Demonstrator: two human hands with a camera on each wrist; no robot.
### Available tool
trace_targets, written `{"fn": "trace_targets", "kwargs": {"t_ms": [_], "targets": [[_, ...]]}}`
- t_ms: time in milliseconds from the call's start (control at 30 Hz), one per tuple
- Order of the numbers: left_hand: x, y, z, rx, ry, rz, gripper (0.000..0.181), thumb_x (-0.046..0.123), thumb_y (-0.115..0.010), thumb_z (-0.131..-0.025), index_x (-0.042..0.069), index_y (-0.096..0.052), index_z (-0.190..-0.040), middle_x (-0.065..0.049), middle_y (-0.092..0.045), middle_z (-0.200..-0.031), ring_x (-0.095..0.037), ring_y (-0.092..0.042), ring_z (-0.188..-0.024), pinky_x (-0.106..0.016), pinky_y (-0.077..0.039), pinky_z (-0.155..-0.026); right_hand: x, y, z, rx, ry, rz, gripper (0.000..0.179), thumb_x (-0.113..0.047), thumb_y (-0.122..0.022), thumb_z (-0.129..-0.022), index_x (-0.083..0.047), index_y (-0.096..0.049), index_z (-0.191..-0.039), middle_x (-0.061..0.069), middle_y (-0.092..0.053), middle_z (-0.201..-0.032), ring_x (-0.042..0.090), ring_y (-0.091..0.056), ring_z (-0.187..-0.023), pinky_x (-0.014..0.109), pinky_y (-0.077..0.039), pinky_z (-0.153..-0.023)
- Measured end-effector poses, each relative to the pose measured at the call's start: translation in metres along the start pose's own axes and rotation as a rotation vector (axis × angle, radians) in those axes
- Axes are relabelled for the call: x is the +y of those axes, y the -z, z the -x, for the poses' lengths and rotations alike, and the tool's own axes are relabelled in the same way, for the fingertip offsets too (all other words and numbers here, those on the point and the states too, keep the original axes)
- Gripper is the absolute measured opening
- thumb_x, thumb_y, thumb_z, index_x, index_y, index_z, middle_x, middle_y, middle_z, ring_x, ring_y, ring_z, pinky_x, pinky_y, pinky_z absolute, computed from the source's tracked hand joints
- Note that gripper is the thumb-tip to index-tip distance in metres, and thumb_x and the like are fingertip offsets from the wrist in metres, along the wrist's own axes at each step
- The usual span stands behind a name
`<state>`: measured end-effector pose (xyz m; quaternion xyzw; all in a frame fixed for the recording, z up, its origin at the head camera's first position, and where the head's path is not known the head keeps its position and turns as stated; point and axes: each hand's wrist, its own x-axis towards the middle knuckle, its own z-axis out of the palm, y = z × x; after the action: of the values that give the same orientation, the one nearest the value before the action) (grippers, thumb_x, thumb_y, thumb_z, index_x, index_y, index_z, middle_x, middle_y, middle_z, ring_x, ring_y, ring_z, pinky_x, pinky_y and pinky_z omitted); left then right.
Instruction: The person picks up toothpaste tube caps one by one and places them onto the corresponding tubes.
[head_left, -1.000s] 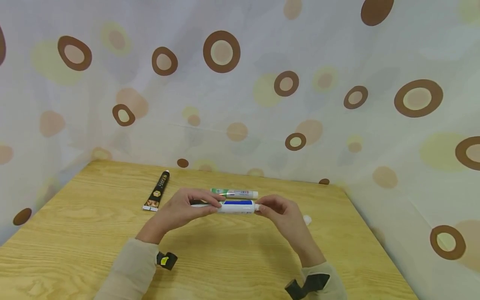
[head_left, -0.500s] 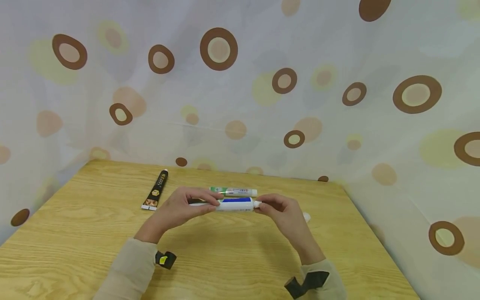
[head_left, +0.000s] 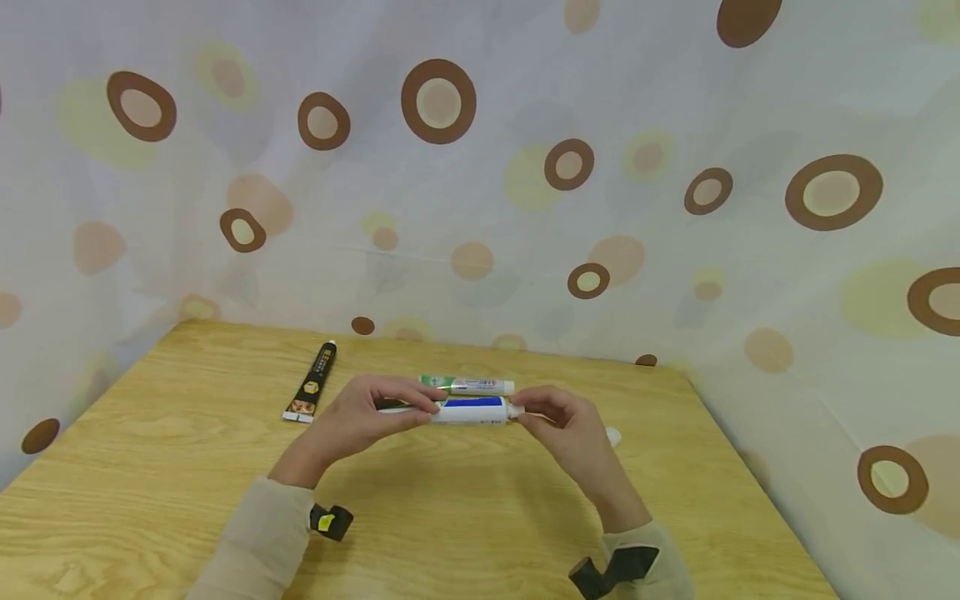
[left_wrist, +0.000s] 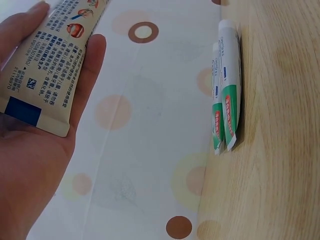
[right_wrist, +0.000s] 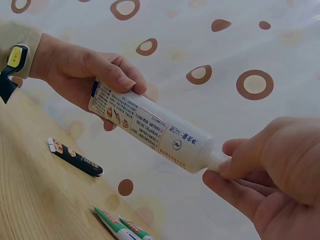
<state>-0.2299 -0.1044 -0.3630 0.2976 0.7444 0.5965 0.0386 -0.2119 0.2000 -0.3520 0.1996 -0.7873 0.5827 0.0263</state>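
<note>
A white toothpaste tube (right_wrist: 155, 131) with a blue panel is held level above the table, crossways in the head view. My left hand (head_left: 375, 414) grips its flat crimped end, thumb on one face and fingers on the other. At the other end, the thumb and fingers of my right hand (head_left: 564, 427) pinch the small white cap (right_wrist: 216, 161) at the neck. The fingertips cover much of the cap. In the right wrist view, the tube's printed back faces the camera, slanting down toward the right hand (right_wrist: 270, 175).
A black toothpaste tube (head_left: 312, 382) lies on the wooden table (head_left: 420, 517) at the left. Two green-and-white tubes (left_wrist: 230, 85) lie side by side, beyond the held tube. A small white object (head_left: 614, 437) shows beside the right wrist. Patterned cloth (head_left: 480, 200) hangs behind.
The right fingertips have shifted slightly around the cap. The left hand and tube have stayed nearly in place, and the head view has moved a little.
</note>
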Motion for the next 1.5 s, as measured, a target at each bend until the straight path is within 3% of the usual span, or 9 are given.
{"fn": "trace_targets", "kwargs": {"t_ms": [467,767,1133,1500], "targets": [[0.0008,-0.0008,0.0016,-0.005,0.004,0.023,0.016,0.023,-0.075,-0.089,0.017,-0.079,-0.103,-0.002,-0.069,-0.127,-0.025,-0.061,-0.122,-0.029,-0.057,-0.082,-0.0003,-0.0011,-0.0006,-0.003,-0.054,-0.068,0.028,-0.017,-0.064,-0.097,0.005,-0.068,-0.113,0.02,-0.069,-0.106,0.016,-0.074,-0.087,0.039,-0.059,-0.084],[0.001,-0.0012,0.0011,-0.016,0.004,0.038,0.016,0.023,-0.075,-0.089,0.015,-0.079,-0.103,-0.002,-0.069,-0.127,-0.025,-0.062,-0.12,-0.028,-0.057,-0.081,-0.0057,-0.0008,0.0018,-0.014,-0.026,0.005,0.017,-0.008,-0.065,-0.095,-0.007,-0.071,-0.111,0.015,-0.067,-0.123,0.014,-0.069,-0.104,0.029,-0.057,-0.088],[0.0006,-0.0009,0.0014,-0.016,-0.006,0.033,0.016,0.024,-0.075,-0.089,0.017,-0.079,-0.103,-0.001,-0.07,-0.126,-0.024,-0.061,-0.121,-0.029,-0.057,-0.081,-0.0026,-0.0018,-0.0006,-0.006,-0.078,-0.057,0.025,-0.016,-0.063,-0.098,0.004,-0.068,-0.112,0.022,-0.067,-0.111,0.017,-0.074,-0.089,0.035,-0.059,-0.084],[-0.0005,-0.0004,0.0014,-0.018,0.001,0.031,0.016,0.024,-0.076,-0.088,0.018,-0.079,-0.102,0.0,-0.07,-0.127,-0.025,-0.059,-0.124,-0.029,-0.056,-0.083,-0.0037,-0.0016,0.0013,-0.032,-0.034,-0.015,0.019,-0.008,-0.065,-0.095,-0.002,-0.07,-0.112,0.019,-0.067,-0.12,0.015,-0.07,-0.101,0.03,-0.058,-0.087]]}}
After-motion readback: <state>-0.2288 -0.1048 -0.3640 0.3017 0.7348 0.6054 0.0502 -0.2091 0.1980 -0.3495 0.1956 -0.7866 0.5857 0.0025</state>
